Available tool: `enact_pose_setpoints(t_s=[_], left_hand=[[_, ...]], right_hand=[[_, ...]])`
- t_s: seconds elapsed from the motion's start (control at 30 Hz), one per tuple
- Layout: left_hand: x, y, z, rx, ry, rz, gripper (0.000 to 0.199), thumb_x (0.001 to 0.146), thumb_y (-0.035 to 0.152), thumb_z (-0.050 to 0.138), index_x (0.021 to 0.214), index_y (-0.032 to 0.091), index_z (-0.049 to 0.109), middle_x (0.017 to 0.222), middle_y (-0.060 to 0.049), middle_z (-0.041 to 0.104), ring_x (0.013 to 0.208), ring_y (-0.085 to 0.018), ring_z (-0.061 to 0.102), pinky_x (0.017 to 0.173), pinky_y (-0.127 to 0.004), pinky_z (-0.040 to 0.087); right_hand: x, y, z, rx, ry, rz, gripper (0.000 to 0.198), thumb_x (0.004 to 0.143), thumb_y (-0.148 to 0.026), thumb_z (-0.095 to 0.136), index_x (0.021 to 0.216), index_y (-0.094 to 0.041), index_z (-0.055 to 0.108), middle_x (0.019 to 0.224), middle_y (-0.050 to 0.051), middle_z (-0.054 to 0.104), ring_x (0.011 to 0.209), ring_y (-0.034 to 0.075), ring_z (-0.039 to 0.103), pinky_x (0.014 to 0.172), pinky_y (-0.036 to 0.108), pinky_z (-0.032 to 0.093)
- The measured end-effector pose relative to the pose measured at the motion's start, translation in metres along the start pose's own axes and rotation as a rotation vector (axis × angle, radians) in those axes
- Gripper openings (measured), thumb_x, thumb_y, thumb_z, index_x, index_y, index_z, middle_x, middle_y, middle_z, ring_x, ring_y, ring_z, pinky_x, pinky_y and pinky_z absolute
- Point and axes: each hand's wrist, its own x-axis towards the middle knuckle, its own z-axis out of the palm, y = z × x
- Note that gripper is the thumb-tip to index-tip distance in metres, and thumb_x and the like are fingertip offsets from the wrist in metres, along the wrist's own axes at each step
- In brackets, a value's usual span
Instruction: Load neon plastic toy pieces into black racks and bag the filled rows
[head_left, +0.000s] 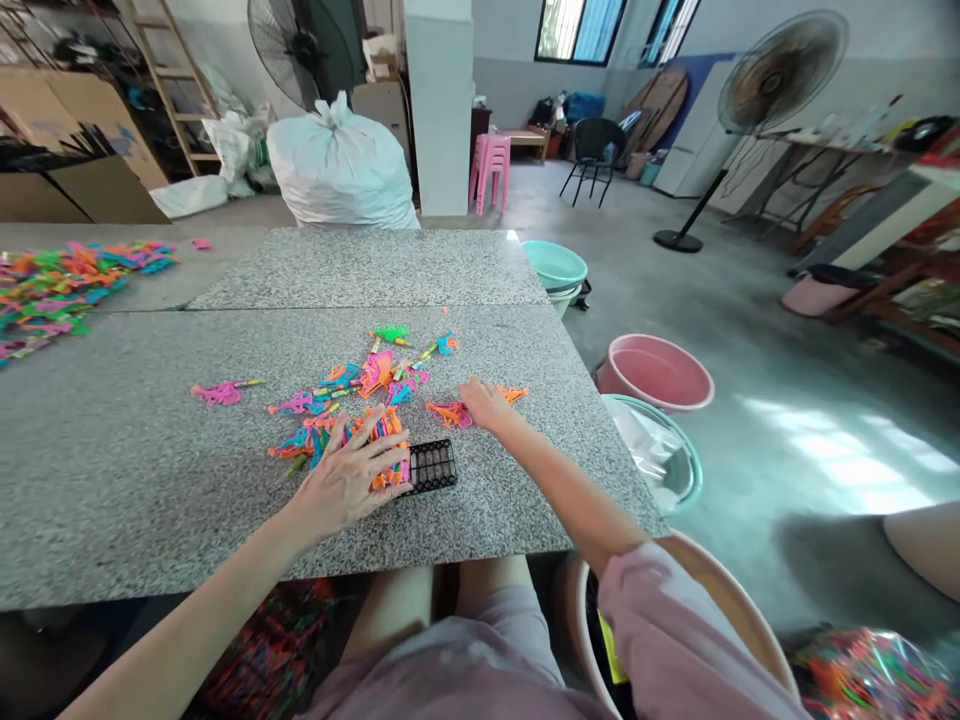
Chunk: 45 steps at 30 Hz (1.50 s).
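My left hand (pixel 349 470) lies with fingers spread over a row of bright plastic pieces (pixel 390 430), orange, pink and blue. These sit in the left part of a small black slotted tray (pixel 433 465), whose right slots show. My right hand (pixel 486 404) reaches down to the table, fingers drawn together. An orange and pink plastic piece (pixel 448 412) lies at its fingertips, and another orange piece (pixel 514 394) shows on its far side. What the fingers grip is hidden. Beyond my left hand are a loose pile (pixel 341 380) of similar pieces, a green one (pixel 390 334) and a pink one (pixel 221 392).
A large heap of colourful pieces (pixel 67 285) covers the far left of the speckled stone table (pixel 225 510). Off its right edge stand a pink tub (pixel 660 375), a green basin (pixel 694 470) and a tan tub (pixel 739 590). A white sack (pixel 341 170) stands behind.
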Motion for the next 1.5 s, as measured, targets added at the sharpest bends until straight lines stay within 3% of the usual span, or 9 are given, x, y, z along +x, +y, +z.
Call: enact_pose_setpoints(t_s=[0.17, 0.4, 0.57, 0.93, 1.1, 1.2, 1.33, 1.4, 1.5], left_hand=[[-0.009, -0.009, -0.008, -0.032, 0.016, 0.108, 0.035, 0.098, 0.055, 0.052, 0.119, 0.031, 0.067, 0.138, 0.002, 0.065, 0.150, -0.030, 0.030, 0.125, -0.062, 0.000], [-0.013, -0.011, -0.014, -0.023, -0.039, 0.111, 0.033, 0.096, 0.046, 0.058, 0.125, 0.031, 0.065, 0.143, 0.001, 0.060, 0.152, -0.033, 0.024, 0.125, -0.063, 0.000], [-0.012, -0.010, -0.015, -0.013, -0.071, 0.103, 0.032, 0.097, 0.046, 0.057, 0.125, 0.031, 0.063, 0.146, 0.002, 0.058, 0.152, -0.033, 0.022, 0.124, -0.064, -0.002], [-0.014, -0.010, -0.011, 0.009, 0.000, 0.134, 0.030, 0.100, 0.042, 0.052, 0.126, 0.032, 0.062, 0.148, 0.000, 0.055, 0.154, -0.032, 0.017, 0.124, -0.066, 0.000], [-0.008, -0.010, -0.015, 0.014, 0.030, 0.216, 0.032, 0.102, 0.036, 0.047, 0.131, 0.033, 0.059, 0.147, 0.000, 0.057, 0.149, -0.029, 0.032, 0.125, -0.064, -0.002], [-0.005, -0.013, -0.016, 0.018, 0.012, 0.276, 0.039, 0.102, 0.042, 0.045, 0.139, 0.031, 0.052, 0.142, 0.002, 0.062, 0.145, -0.025, 0.041, 0.127, -0.054, -0.003], [-0.006, -0.018, -0.011, 0.020, 0.046, 0.266, 0.043, 0.101, 0.048, 0.047, 0.138, 0.028, 0.054, 0.139, 0.001, 0.064, 0.143, -0.026, 0.043, 0.128, -0.051, 0.000], [-0.007, -0.019, -0.008, 0.012, 0.041, 0.253, 0.042, 0.100, 0.050, 0.050, 0.135, 0.028, 0.058, 0.138, 0.001, 0.065, 0.141, -0.027, 0.045, 0.127, -0.053, 0.004], [-0.009, -0.020, -0.007, 0.003, -0.013, 0.207, 0.041, 0.099, 0.050, 0.050, 0.135, 0.030, 0.059, 0.142, 0.000, 0.062, 0.141, -0.027, 0.046, 0.126, -0.055, 0.009]], right_hand=[[0.011, 0.019, 0.007, 0.036, -0.057, -0.110, 0.021, 0.088, -0.004, 0.058, 0.106, -0.013, 0.064, 0.112, 0.015, 0.068, 0.105, 0.023, 0.067, 0.092, 0.033, 0.050], [-0.016, -0.035, 0.063, 0.910, -0.041, -0.093, 0.016, 0.084, -0.020, 0.066, 0.100, -0.017, 0.062, 0.082, 0.000, 0.072, 0.074, 0.016, 0.069, 0.070, 0.026, 0.054], [-0.013, -0.075, 0.066, 0.646, 0.007, -0.122, 0.017, 0.077, -0.017, 0.071, 0.093, -0.019, 0.066, 0.088, 0.003, 0.075, 0.084, 0.020, 0.071, 0.076, 0.026, 0.050], [-0.015, -0.079, 0.041, 0.282, -0.079, -0.253, 0.034, 0.090, -0.016, 0.057, 0.124, -0.014, 0.056, 0.101, 0.010, 0.075, 0.094, 0.024, 0.071, 0.076, 0.028, 0.050], [-0.023, -0.093, 0.036, 0.182, -0.104, -0.203, 0.030, 0.096, -0.019, 0.051, 0.126, -0.016, 0.054, 0.101, 0.011, 0.075, 0.095, 0.024, 0.072, 0.079, 0.031, 0.053], [-0.030, -0.072, 0.036, 0.229, -0.047, -0.218, 0.034, 0.094, -0.022, 0.059, 0.127, -0.022, 0.054, 0.113, 0.008, 0.071, 0.106, 0.022, 0.068, 0.085, 0.029, 0.052], [-0.033, -0.012, 0.026, 0.232, 0.186, 0.296, 0.041, 0.097, -0.040, 0.059, 0.129, -0.016, 0.051, 0.124, 0.018, 0.065, 0.116, 0.027, 0.064, 0.093, 0.036, 0.050], [-0.030, 0.015, 0.019, 0.222, 0.180, 0.531, 0.047, 0.097, -0.042, 0.058, 0.130, -0.011, 0.050, 0.116, 0.020, 0.068, 0.113, 0.031, 0.066, 0.092, 0.040, 0.050], [-0.027, 0.036, 0.013, 0.273, 0.097, 0.597, 0.054, 0.086, -0.034, 0.073, 0.128, -0.009, 0.051, 0.113, 0.019, 0.070, 0.110, 0.031, 0.068, 0.089, 0.036, 0.052]])
